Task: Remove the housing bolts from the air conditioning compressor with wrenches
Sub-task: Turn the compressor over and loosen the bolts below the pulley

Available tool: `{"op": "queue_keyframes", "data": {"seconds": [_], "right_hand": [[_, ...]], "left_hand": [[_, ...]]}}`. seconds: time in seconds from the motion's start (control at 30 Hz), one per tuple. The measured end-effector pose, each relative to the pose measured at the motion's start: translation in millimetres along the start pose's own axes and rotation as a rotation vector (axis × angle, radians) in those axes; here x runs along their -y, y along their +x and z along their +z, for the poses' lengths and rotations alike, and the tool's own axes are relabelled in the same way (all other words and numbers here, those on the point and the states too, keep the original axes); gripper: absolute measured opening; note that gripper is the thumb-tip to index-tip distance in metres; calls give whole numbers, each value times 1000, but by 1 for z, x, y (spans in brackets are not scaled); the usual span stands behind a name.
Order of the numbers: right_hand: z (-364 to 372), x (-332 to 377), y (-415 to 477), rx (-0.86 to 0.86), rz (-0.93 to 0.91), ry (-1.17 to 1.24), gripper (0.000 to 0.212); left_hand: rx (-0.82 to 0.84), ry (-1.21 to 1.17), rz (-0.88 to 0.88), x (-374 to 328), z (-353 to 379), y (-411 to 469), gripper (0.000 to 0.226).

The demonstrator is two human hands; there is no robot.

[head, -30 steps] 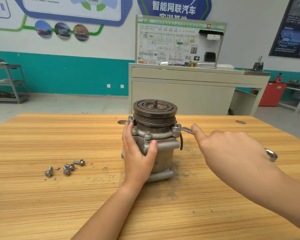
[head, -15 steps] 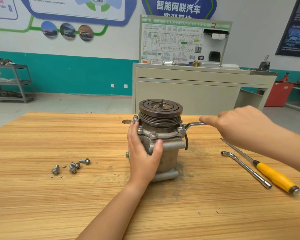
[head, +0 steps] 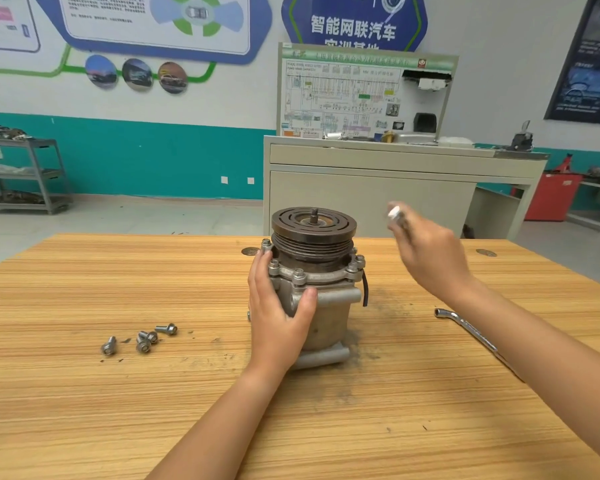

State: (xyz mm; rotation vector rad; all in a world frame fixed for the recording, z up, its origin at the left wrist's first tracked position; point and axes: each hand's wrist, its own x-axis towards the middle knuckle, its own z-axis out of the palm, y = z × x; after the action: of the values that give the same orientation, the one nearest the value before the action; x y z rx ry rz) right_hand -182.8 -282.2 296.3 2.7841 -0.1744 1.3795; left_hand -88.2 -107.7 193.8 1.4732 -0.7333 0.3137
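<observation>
The air conditioning compressor (head: 326, 317) stands upright mid-table, its dark grooved pulley (head: 313, 230) on top. Several housing bolts (head: 298, 274) sit in the flange under the pulley. My left hand (head: 278, 317) grips the compressor body from the left, thumb across the front. My right hand (head: 426, 254) is raised to the right of the pulley, clear of the bolts, and holds a wrench (head: 395, 213) whose blurred shiny end sticks up above the fingers. Several removed bolts (head: 146, 337) lie loose on the table to the left.
An L-shaped socket wrench (head: 465, 327) lies on the wooden table (head: 118, 410) at the right, partly under my right forearm. A grey training bench (head: 368, 188) stands behind the table. A metal shelf rack (head: 25, 174) is at the far left.
My right hand has lifted the wrench off the right-side flange bolt and swung it up and away. My left hand has kept its grip on the compressor.
</observation>
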Motion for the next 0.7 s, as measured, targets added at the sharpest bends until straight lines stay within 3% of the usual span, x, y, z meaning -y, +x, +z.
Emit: {"op": "queue_keyframes", "data": {"seconds": [0.07,0.13,0.3,0.5,0.7], "right_hand": [[-21,2,-15,-14,58,58,36],[-42,6,-33,41,-27,-58,43],[-65,19,-53,443,7,-387,54],[-58,36,-44,535,49,-435,58],[-63,73,-25,689,-9,-636,72]], "left_hand": [[-6,-1,2,0,1,0,65],[-8,-10,-4,0,1,0,65],[-17,-16,-13,0,2,-1,65],[-12,-17,-15,-1,1,-1,64],[-19,-13,-16,0,2,-1,64]]}}
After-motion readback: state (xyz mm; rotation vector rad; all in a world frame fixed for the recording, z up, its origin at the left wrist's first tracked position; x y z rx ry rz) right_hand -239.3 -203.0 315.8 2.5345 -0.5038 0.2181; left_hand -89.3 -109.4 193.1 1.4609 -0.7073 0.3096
